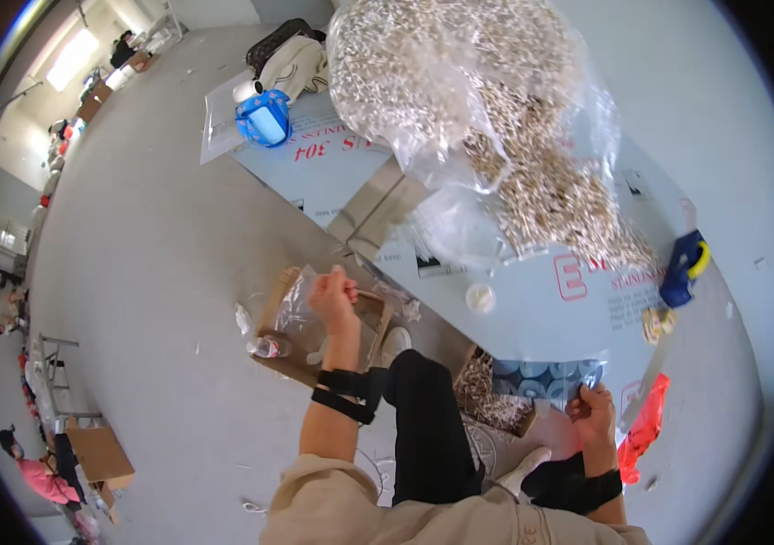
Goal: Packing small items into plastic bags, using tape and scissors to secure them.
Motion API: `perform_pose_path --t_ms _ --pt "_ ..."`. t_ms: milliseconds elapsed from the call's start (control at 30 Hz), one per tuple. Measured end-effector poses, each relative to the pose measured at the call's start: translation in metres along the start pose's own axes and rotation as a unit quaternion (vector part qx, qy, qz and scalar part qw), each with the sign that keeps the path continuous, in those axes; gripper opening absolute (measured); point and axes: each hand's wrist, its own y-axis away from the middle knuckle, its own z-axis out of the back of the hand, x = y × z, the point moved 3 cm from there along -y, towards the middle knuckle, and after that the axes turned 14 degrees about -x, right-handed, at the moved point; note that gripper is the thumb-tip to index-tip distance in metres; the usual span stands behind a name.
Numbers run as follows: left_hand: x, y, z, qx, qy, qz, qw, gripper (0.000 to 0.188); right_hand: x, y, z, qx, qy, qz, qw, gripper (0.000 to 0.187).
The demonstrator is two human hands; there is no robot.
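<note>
My left hand [334,298] is closed above an open cardboard box [371,320] on the floor. Clear plastic film [294,307] lies right beside its fingers; whether they pinch it I cannot tell. My right hand [592,411] grips the corner of a clear flat packet [546,377] with rows of dark blue round shapes, at the table's near edge. Below that packet stands a second box [489,400], filled with small shiny metallic pieces. On the table, a large clear plastic bag [414,100] spills a heap of such pieces [550,195] toward me.
A blue-and-yellow tape dispenser [683,271] sits at the table's right. A small round white item [480,298] lies near the front edge. At the far left are a blue pouch [264,120] and a pale bag [294,68]. A red plastic bag [644,431] hangs by my right forearm.
</note>
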Motion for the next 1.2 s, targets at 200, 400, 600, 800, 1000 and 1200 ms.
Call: perform_pose_path --t_ms 200,400,600,800,1000,1200 --pt "-0.061 -0.202 0.001 -0.046 -0.139 -0.17 0.975 0.015 -0.003 0.006 -0.095 0.0 0.002 -0.163 0.987 0.008" --pt "-0.136 -0.351 -0.033 0.089 -0.551 -0.452 0.696 0.028 -0.036 0.009 -0.173 -0.046 -0.04 -0.263 0.963 0.017" --pt "-0.144 -0.478 -0.107 0.157 -0.594 -0.447 0.65 0.035 -0.029 -0.004 -0.257 -0.015 -0.046 -0.263 0.964 0.036" --pt "-0.115 -0.571 -0.172 0.215 -0.509 -0.451 0.701 0.032 -0.049 -0.042 -0.237 -0.057 -0.029 -0.218 0.974 0.049" --pt "-0.101 -0.594 -0.193 0.221 -0.507 -0.443 0.706 0.03 -0.084 -0.065 -0.169 -0.118 -0.044 -0.156 0.98 0.045" --pt "-0.108 -0.611 -0.199 0.199 -0.508 -0.451 0.707 0.027 -0.08 -0.068 -0.198 -0.146 -0.056 -0.171 0.973 0.04"
